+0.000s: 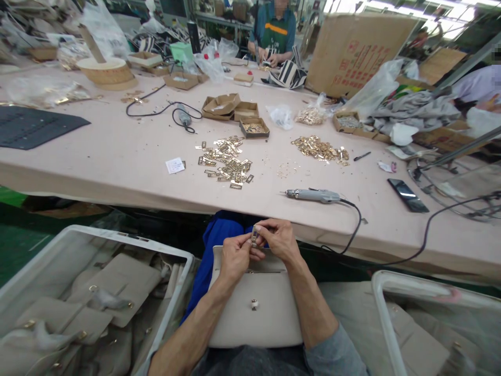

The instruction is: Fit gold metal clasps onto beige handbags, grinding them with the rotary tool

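A cream handbag point(270, 308) lies across my lap, with a small metal clasp point(254, 304) on its front. Over the bag's far edge, my left hand point(238, 256) and my right hand point(279, 240) come together. Both pinch one small rectangular metal frame point(254, 236) between their fingertips. It resembles the loose gold frames point(227, 162) heaped on the table ahead. Beyond my right hand, a grey electric screwdriver point(313, 195) lies on the tabletop, its cable trailing off to the right.
White bins with more cream bags stand at my left point(129, 241) and right point(378, 297). On the table point(148, 193) are small gold parts point(321, 149), a phone point(407, 195), a pen point(362, 156) and cardboard trays point(254, 128). A co-worker point(276, 31) sits across, beside a large carton point(356, 52).
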Action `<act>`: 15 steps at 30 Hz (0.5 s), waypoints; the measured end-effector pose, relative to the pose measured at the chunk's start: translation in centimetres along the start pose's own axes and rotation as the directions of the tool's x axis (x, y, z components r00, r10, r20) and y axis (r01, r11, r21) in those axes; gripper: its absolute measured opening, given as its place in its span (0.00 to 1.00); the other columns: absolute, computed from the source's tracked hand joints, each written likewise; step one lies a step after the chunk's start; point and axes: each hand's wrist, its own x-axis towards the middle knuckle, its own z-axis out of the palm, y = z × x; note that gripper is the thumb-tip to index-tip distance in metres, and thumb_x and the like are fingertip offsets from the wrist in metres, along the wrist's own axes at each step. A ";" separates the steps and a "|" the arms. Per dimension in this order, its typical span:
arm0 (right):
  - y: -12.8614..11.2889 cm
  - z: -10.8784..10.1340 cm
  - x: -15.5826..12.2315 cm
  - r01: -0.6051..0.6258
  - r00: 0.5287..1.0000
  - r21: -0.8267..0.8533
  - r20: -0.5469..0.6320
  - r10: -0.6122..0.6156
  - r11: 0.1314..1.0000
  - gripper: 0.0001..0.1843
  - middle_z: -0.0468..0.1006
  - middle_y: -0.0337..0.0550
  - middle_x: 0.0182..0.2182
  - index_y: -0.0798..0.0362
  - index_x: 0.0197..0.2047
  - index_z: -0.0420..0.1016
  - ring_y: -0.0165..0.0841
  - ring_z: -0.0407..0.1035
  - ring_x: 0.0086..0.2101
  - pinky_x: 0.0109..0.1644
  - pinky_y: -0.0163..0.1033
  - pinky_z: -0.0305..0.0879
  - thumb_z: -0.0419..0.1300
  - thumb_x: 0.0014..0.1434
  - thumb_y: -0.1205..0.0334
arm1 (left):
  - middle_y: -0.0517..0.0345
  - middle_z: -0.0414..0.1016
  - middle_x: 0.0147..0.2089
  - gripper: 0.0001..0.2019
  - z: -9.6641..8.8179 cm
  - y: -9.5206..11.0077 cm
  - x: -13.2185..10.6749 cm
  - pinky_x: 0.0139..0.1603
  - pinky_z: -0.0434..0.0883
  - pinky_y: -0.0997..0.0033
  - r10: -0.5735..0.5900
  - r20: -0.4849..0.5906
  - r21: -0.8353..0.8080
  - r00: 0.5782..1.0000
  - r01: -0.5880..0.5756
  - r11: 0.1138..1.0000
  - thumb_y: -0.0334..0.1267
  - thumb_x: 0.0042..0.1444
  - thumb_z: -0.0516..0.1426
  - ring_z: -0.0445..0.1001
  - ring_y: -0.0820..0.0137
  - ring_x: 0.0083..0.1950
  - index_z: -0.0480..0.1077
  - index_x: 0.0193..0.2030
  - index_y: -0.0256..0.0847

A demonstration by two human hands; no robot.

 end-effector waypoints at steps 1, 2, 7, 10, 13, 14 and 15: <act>0.0 0.1 -0.1 -0.002 1.000 0.005 -0.003 0.002 1.000 0.18 0.80 0.46 0.24 0.59 0.40 0.83 0.35 0.75 0.23 0.29 0.36 0.77 0.68 0.57 0.51 | 0.48 0.83 0.34 0.14 -0.1 0.1 -0.1 0.28 0.80 0.72 -0.001 0.008 -0.001 1.000 0.001 1.000 0.42 0.61 0.61 0.83 0.64 0.28 0.81 0.46 0.33; 0.0 0.1 -0.2 0.001 1.000 0.009 -0.009 -0.001 1.000 0.18 0.80 0.46 0.24 0.60 0.40 0.82 0.36 0.76 0.23 0.29 0.37 0.77 0.69 0.57 0.52 | 0.48 0.83 0.34 0.14 -0.1 0.1 -0.1 0.28 0.80 0.71 -0.002 0.015 -0.002 1.000 0.002 1.000 0.42 0.62 0.61 0.83 0.64 0.28 0.81 0.47 0.33; -0.5 0.3 -0.6 0.012 1.000 0.016 -0.022 -0.012 1.000 0.17 0.80 0.46 0.24 0.60 0.40 0.82 0.36 0.76 0.23 0.29 0.36 0.78 0.69 0.57 0.53 | 0.50 0.82 0.31 0.15 -0.2 0.7 -0.6 0.30 0.81 0.71 -0.007 0.051 0.001 0.999 0.007 1.000 0.40 0.63 0.59 0.83 0.63 0.29 0.81 0.49 0.32; -0.7 0.2 -0.8 -0.009 1.000 0.003 -0.026 0.009 1.000 0.16 0.80 0.46 0.24 0.60 0.39 0.83 0.36 0.76 0.23 0.29 0.36 0.78 0.69 0.56 0.53 | 0.50 0.83 0.33 0.16 -0.2 1.0 -0.9 0.31 0.82 0.71 0.003 0.061 0.016 0.998 -0.004 1.000 0.39 0.63 0.58 0.83 0.64 0.30 0.80 0.51 0.32; -0.5 0.0 -0.8 -0.022 0.999 -0.020 -0.042 0.021 1.000 0.16 0.80 0.46 0.24 0.60 0.38 0.83 0.37 0.76 0.23 0.28 0.36 0.77 0.70 0.56 0.53 | 0.50 0.83 0.35 0.16 -0.2 1.2 -1.0 0.32 0.82 0.71 0.010 0.067 0.027 0.998 -0.012 1.000 0.39 0.63 0.58 0.84 0.64 0.31 0.80 0.52 0.32; -0.3 0.0 -0.8 -0.021 0.999 -0.025 -0.047 0.020 0.999 0.17 0.80 0.46 0.25 0.60 0.38 0.83 0.37 0.76 0.23 0.27 0.36 0.77 0.70 0.56 0.53 | 0.50 0.83 0.35 0.17 -0.3 1.2 -1.0 0.32 0.82 0.70 0.009 0.070 0.028 0.997 -0.012 1.000 0.39 0.63 0.58 0.84 0.64 0.31 0.80 0.53 0.33; -0.2 -0.1 -0.8 -0.020 0.998 -0.029 -0.052 0.019 0.999 0.17 0.81 0.47 0.25 0.60 0.38 0.83 0.37 0.77 0.23 0.28 0.36 0.78 0.70 0.56 0.52 | 0.49 0.83 0.36 0.17 -0.3 1.3 -1.0 0.32 0.82 0.70 0.008 0.074 0.028 0.997 -0.010 1.000 0.39 0.64 0.57 0.84 0.64 0.31 0.79 0.53 0.33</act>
